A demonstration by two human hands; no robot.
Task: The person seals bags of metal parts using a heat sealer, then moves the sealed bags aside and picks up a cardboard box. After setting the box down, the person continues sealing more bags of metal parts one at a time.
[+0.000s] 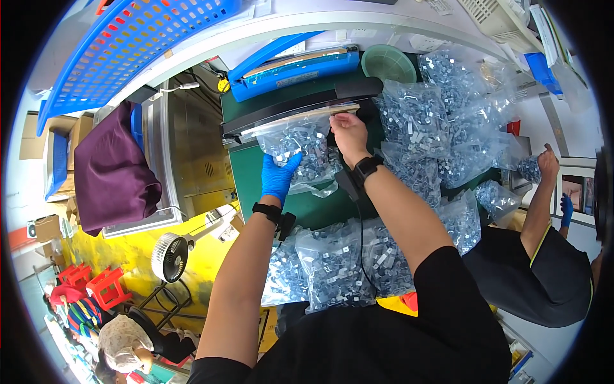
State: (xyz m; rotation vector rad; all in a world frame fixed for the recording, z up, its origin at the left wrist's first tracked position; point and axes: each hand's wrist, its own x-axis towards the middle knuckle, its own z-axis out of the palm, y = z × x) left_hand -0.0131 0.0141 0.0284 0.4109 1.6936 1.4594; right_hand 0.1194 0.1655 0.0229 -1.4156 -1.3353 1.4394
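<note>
A: The clear bag of small metal parts [299,152] lies on the green mat [251,176], its open end tucked into the jaw of the black heat sealer [300,105] at the far side. How are the hands placed?

B: The left hand [279,176], in a blue glove, is clamped on the bag's lower left side. The right hand [348,134], bare, is closed on the bag's top right edge, right at the sealer bar. The two hands sit apart, one at each end of the bag.

A: What makes this hold a good one?

B: I'd say the film should lie flat and taut across the bar, with the parts kept down toward the near end, clear of the seam line. A wrinkle or a stray piece under the bar would likely spoil the seal.

A: And the surroundings, from the left?

B: Far left, a blue slotted basket [137,41] and a purple cloth [112,169] draped over a metal unit; below them a small fan [169,257] over a yellow floor. Then a blue sealer [294,69] and a green bowl [387,63] beyond the black one. Filled bags [441,115] pile up to the right, more bags [339,262] sit near the body, and another person's arm [540,198] reaches in at the far right.
</note>
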